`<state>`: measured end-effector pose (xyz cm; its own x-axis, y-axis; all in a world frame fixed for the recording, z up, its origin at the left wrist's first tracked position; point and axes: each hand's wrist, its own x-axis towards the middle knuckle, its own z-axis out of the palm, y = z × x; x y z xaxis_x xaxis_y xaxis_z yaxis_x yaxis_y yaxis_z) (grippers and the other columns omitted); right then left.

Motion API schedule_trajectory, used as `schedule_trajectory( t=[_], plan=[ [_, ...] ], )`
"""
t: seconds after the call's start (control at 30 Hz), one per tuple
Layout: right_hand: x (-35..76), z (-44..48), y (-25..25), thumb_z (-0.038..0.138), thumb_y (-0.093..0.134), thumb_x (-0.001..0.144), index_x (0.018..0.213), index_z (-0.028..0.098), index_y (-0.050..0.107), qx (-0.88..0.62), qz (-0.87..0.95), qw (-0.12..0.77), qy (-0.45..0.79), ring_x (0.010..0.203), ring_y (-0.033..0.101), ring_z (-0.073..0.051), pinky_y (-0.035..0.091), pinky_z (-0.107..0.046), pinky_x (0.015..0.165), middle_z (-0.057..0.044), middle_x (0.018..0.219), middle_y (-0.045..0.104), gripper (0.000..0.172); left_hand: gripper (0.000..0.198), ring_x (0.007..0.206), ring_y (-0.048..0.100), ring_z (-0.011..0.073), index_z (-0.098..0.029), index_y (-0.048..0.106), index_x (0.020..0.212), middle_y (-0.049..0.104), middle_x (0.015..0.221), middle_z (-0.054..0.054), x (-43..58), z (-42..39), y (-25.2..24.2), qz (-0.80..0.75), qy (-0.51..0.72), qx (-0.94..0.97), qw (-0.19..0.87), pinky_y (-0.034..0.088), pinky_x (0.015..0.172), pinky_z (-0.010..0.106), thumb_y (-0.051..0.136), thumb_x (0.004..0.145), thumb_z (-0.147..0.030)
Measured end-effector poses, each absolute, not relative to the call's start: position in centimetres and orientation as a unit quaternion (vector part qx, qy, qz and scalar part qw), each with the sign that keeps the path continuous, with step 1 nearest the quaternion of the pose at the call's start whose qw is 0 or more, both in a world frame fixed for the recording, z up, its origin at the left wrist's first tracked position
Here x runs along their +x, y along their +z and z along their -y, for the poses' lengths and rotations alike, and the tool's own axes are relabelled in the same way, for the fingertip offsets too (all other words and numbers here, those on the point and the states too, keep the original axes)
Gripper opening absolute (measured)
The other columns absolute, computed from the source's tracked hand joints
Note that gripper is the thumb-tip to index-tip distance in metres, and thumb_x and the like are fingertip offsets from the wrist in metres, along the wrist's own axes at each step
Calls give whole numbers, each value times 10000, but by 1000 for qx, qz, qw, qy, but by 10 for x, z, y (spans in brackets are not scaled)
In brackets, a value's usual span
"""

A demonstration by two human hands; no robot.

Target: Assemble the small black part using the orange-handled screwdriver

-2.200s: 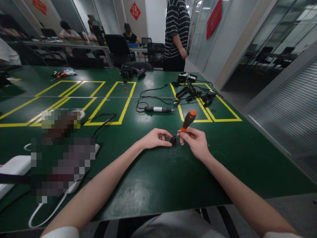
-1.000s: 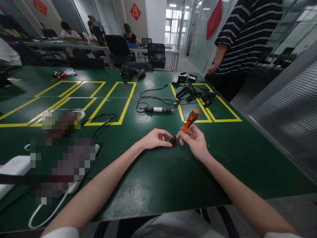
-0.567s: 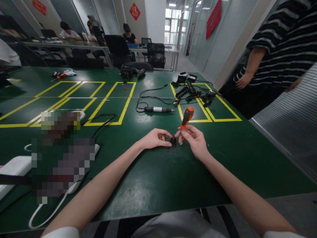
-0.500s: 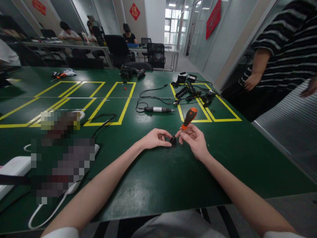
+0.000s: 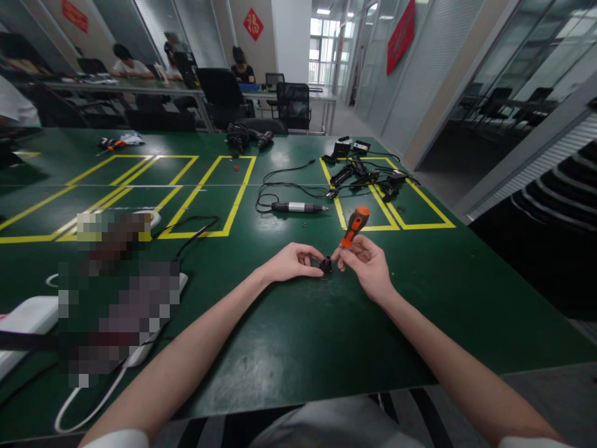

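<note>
My left hand [image 5: 291,261] pinches a small black part [image 5: 326,266] that rests on the green table [image 5: 298,336]. My right hand [image 5: 366,264] is closed on a screwdriver with an orange and black handle [image 5: 355,226]. The handle leans up and to the right, and its tip points down at the black part. The two hands almost touch over the part.
A silver and black power tool [image 5: 298,206] with a black cable lies beyond the hands. Black cables and parts [image 5: 364,171] lie inside a yellow-taped box at the far right. A white cable [image 5: 88,407] runs at the near left. A person in a striped top [image 5: 559,205] stands close at the right edge.
The screwdriver handle has wobbled slightly while both hands stay over the black part. The person in the striped top has walked from the far end along the right side, now close at the right edge.
</note>
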<state>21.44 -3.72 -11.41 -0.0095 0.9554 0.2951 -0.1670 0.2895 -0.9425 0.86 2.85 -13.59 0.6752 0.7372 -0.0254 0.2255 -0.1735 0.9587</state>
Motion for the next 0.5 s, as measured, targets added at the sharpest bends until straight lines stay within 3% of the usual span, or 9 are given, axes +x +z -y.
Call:
schedule_trajectory(
  t=[0.13,0.27,0.37,0.5],
  plan=[
    [215,36,-111,390,818,798,773,189,693,-394,547,596,436,531,586,-104,498,-259,521,-15,738,714,238,480,547,511,77,-114,760,1059,666,650,-7,8,-29,-137,-325,230,734,549,380,533,188,865,698,-412],
    [215,37,-108,446,742,865,853,187,723,-388,557,582,447,519,585,-112,502,-276,510,-23,744,710,259,479,543,511,79,-115,760,1048,652,641,-13,8,-29,-137,-331,228,732,550,372,529,191,867,693,-417],
    [215,38,-110,449,781,829,963,207,689,-376,545,587,467,566,624,-132,544,-298,552,-24,795,737,291,489,545,506,78,-114,759,1053,657,655,-9,8,-29,-136,-331,226,731,553,368,526,192,866,692,-426],
    [215,38,-111,418,836,776,864,207,665,-398,545,588,446,577,612,-127,542,-290,561,-19,790,731,286,491,547,507,78,-120,763,1061,660,657,-9,8,-29,-136,-329,225,734,549,374,528,192,865,694,-430]
  ],
)
